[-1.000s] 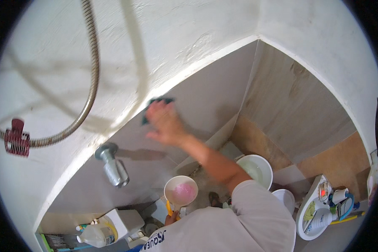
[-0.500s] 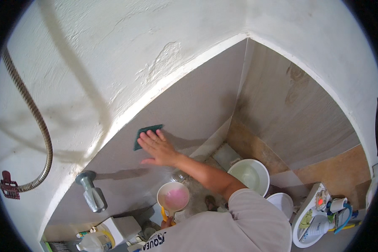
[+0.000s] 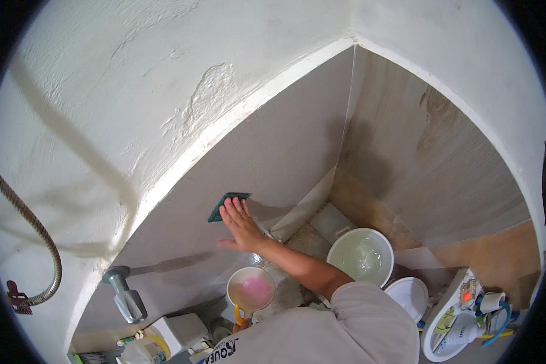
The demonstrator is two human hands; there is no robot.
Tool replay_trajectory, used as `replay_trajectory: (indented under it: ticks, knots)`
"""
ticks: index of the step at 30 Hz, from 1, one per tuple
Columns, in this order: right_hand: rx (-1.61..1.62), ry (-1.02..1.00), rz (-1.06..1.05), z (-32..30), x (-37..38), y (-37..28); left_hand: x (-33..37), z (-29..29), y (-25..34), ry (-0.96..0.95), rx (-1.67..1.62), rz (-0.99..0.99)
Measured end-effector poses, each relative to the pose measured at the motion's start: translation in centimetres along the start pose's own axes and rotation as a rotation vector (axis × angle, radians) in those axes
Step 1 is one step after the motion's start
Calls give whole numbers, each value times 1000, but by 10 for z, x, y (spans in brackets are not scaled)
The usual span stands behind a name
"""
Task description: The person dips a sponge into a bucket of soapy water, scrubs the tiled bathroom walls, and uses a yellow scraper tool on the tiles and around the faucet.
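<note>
My right hand (image 3: 241, 227) holds a dark green scouring pad (image 3: 219, 210) against the grey tiled wall (image 3: 285, 133), fingers stretched over it and thumb apart. Low in the middle is a round cream dipper (image 3: 251, 287) with pink liquid in it. My left hand (image 3: 244, 326) is closed at the dipper's handle, mostly hidden by my shirt. A yellow-orange strip (image 3: 238, 313) shows beside that handle; I cannot make out what it belongs to.
A white bucket of water (image 3: 379, 258) stands on the floor, with a white lidded tub (image 3: 408, 297) beside it. At right is a white caddy (image 3: 434, 330) of bottles and brushes. A metal tap (image 3: 126, 297) and a hose (image 3: 39, 227) jut out at left, above a bottle (image 3: 142, 352).
My right hand and the scouring pad have moved right and slightly down along the wall tile. The whole view has shifted a little. My left hand stays at the dipper.
</note>
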State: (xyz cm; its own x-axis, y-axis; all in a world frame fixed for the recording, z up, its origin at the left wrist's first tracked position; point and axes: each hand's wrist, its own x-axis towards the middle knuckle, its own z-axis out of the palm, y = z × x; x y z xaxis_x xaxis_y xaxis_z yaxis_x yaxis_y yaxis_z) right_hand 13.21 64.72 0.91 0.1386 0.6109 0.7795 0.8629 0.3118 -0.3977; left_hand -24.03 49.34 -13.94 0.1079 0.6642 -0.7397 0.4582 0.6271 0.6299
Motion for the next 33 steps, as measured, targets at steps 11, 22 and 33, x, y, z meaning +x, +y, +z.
replay_trajectory:
  ticks: [11, 22, 33]
  knots:
    - [105, 522, 583, -103, 60, 133, -18, 7, 18, 22, -1, -10]
    - [341, 666, 948, -98, 70, 129, -24, 14, 30, 53, -2, -35]
    - [272, 812, 710, -148, 82, 231, -24, 15, 41, 65, 0, -45]
